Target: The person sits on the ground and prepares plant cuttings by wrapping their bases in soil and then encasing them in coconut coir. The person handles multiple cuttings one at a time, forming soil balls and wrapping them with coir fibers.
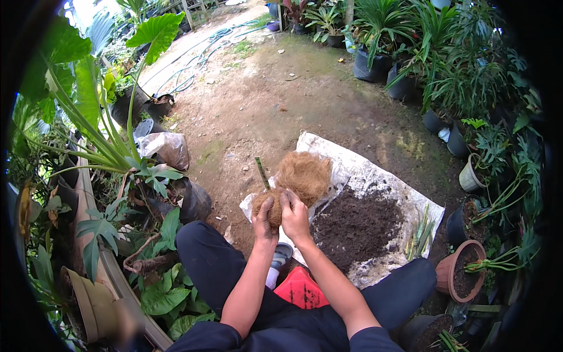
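Observation:
My left hand [263,223] and my right hand [293,214] are wrapped round a ball of brown coir fibre [261,202] from either side. An upright, mottled green leaf cutting [261,173] sticks out of the ball's top. Just beyond my hands, a loose mound of the same fibre [304,175] lies on a white sack sheet [369,170]. To the right on that sheet are a heap of dark soil [358,229] and several long striped green leaves [420,236].
A red plastic seat [300,287] shows between my legs. Potted plants crowd both sides, including a terracotta-coloured pot [451,273] at right and big-leaved plants at left. A plastic bag [170,152] sits at left; a blue hose [202,61] lies on the dirt path behind.

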{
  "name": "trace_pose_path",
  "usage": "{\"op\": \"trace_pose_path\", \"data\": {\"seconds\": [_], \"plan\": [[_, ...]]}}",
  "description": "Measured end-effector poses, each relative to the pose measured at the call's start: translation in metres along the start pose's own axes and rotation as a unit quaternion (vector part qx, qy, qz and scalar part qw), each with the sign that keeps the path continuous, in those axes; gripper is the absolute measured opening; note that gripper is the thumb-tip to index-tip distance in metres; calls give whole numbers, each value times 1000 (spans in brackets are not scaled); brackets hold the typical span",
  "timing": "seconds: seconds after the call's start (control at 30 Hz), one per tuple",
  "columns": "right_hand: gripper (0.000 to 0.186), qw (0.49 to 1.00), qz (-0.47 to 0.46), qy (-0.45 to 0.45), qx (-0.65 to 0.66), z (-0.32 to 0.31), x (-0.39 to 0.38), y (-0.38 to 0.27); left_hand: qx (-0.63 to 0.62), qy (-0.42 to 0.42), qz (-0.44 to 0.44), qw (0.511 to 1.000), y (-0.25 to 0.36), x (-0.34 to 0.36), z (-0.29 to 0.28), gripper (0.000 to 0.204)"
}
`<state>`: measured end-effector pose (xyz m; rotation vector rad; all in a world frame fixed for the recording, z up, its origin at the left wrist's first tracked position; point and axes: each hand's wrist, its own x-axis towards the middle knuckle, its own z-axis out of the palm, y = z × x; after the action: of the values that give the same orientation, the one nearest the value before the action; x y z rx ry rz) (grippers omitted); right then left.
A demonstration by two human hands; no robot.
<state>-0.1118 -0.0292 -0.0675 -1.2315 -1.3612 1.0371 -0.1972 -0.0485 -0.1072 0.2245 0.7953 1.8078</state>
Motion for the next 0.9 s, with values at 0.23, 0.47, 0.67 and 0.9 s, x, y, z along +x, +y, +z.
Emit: {"op": "trace_pose_path", "data": {"seconds": [0.23, 0.47, 0.67, 0.9], "plan": [[40, 998, 8, -54, -25, -11, 7, -2, 48, 25, 29, 998, -3, 1, -1, 35], [49, 996, -87, 9, -25, 6, -14, -2, 9, -21, 26, 999, -10, 1, -7, 35], [43, 969, 37, 91, 228, -10, 9, 15, 57, -201, 3, 978, 8, -17, 15, 69], [41, 865, 184, -4, 467, -37, 25, 10, 152, -142, 13, 978, 19, -8, 29, 68]]}}
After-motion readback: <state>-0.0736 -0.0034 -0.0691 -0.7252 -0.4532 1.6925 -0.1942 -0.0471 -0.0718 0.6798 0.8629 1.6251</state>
